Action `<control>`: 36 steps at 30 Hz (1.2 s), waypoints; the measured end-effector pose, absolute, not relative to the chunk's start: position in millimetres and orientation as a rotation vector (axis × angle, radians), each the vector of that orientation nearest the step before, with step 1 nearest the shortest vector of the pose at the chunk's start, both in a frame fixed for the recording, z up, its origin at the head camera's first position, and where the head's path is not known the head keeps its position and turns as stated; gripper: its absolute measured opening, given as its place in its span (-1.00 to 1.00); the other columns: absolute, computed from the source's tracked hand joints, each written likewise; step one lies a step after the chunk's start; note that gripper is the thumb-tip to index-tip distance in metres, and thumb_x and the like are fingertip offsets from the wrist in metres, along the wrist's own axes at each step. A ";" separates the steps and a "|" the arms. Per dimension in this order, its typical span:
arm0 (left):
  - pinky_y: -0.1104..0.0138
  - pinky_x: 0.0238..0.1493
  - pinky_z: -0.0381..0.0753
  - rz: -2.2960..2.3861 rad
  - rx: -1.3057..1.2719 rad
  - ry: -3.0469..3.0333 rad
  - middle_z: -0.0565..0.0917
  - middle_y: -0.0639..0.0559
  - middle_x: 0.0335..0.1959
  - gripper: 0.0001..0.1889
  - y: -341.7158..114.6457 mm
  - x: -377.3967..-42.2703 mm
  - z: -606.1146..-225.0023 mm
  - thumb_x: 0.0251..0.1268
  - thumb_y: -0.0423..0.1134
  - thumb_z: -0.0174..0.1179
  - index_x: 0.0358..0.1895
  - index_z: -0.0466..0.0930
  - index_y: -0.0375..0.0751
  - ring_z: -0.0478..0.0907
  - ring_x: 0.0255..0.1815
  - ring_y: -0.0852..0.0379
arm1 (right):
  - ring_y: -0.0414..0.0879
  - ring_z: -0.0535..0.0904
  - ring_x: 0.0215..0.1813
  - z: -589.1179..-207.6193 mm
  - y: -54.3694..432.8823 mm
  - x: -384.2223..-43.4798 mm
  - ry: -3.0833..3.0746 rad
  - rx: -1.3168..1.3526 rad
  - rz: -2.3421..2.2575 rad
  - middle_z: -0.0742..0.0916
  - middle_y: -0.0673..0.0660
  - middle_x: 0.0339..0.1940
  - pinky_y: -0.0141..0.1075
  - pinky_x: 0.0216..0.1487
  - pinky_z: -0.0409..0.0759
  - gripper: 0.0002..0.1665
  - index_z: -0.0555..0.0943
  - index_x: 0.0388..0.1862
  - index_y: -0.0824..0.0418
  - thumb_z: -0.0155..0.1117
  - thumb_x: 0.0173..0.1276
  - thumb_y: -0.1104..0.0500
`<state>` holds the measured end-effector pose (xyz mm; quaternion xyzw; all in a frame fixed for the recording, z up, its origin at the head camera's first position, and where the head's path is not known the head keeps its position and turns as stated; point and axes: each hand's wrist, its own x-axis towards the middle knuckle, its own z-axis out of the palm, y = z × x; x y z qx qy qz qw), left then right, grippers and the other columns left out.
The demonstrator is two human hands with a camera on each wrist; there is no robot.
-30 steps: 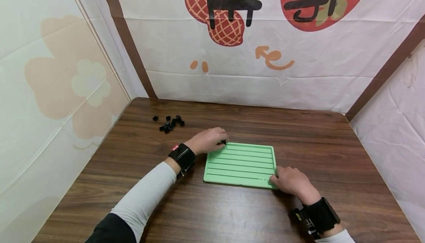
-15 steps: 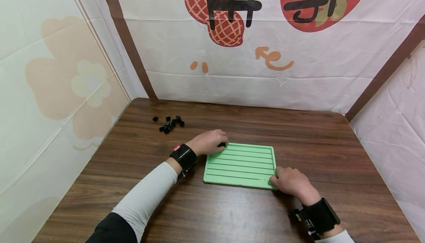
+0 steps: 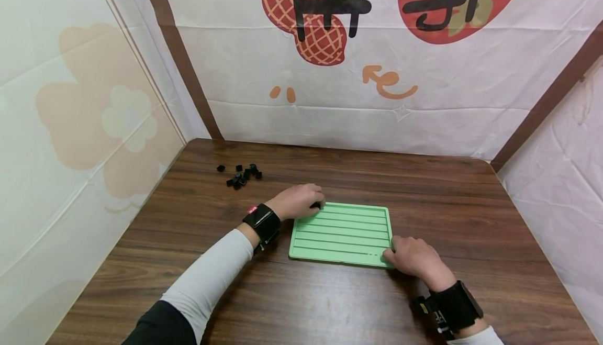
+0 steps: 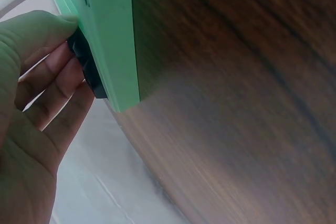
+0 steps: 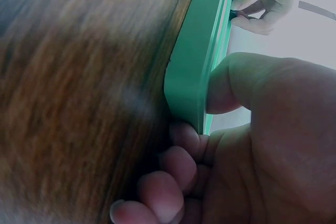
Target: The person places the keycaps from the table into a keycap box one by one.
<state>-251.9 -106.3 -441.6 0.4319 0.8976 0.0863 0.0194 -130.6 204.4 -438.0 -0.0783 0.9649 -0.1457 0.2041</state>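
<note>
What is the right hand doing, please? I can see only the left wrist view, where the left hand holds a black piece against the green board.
Observer: The right hand grips the green board at its near right corner.
Operator: Thank you. At which corner of the board is the left hand, with the black piece?
Observer: In the head view, it is at the far left corner.
Operator: Are there also other things on the table?
Observer: Yes, several small loose pieces, also black, lie toward the far left of the table.
</note>
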 end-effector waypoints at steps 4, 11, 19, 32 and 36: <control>0.40 -0.15 0.61 0.254 1.313 2.785 0.64 0.13 -0.13 -0.89 -106.0 -250.6 -439.6 0.41 -0.26 0.27 -0.11 0.74 -0.03 0.58 -0.15 0.26 | -0.07 0.28 -0.51 -437.8 204.3 -130.6 2.691 -0.215 -0.404 0.40 0.06 -0.57 -0.22 -0.40 0.21 -0.74 0.45 -0.42 0.17 0.04 0.43 0.06; 0.37 -0.15 0.60 0.254 1.298 2.779 0.63 0.11 -0.09 -0.85 -107.2 -248.2 -438.3 0.40 -0.22 0.29 -0.04 0.73 -0.04 0.56 -0.15 0.26 | -0.02 0.37 -0.46 -437.1 203.5 -131.2 2.677 -0.212 -0.375 0.49 0.11 -0.53 -0.20 -0.37 0.27 -0.77 0.48 -0.32 0.20 0.05 0.43 0.05; 0.33 -0.08 0.62 0.264 1.250 2.781 0.62 0.12 0.00 -0.79 -112.2 -248.7 -432.9 0.41 -0.13 0.29 0.04 0.71 0.01 0.57 -0.06 0.23 | -0.01 0.38 -0.45 -435.6 203.7 -130.1 2.686 -0.230 -0.368 0.50 0.13 -0.53 -0.18 -0.35 0.28 -0.77 0.47 -0.29 0.21 0.03 0.44 0.06; 0.31 -0.19 0.63 0.247 1.223 2.852 0.63 0.08 0.02 -0.78 -127.5 -248.9 -423.6 0.47 -0.06 0.23 0.04 0.71 0.00 0.58 -0.05 0.17 | -0.01 0.40 -0.43 -436.1 204.6 -132.1 2.670 -0.213 -0.354 0.51 0.12 -0.51 -0.18 -0.35 0.29 -0.75 0.49 -0.26 0.23 0.05 0.43 0.05; 0.30 -0.18 0.64 0.234 1.200 2.892 0.63 0.06 0.03 -0.76 -134.4 -249.0 -422.7 0.46 -0.06 0.24 0.05 0.71 -0.02 0.59 -0.03 0.16 | -0.01 0.39 -0.43 -436.1 204.1 -132.1 2.675 -0.218 -0.356 0.51 0.12 -0.51 -0.18 -0.36 0.29 -0.75 0.49 -0.27 0.22 0.05 0.43 0.05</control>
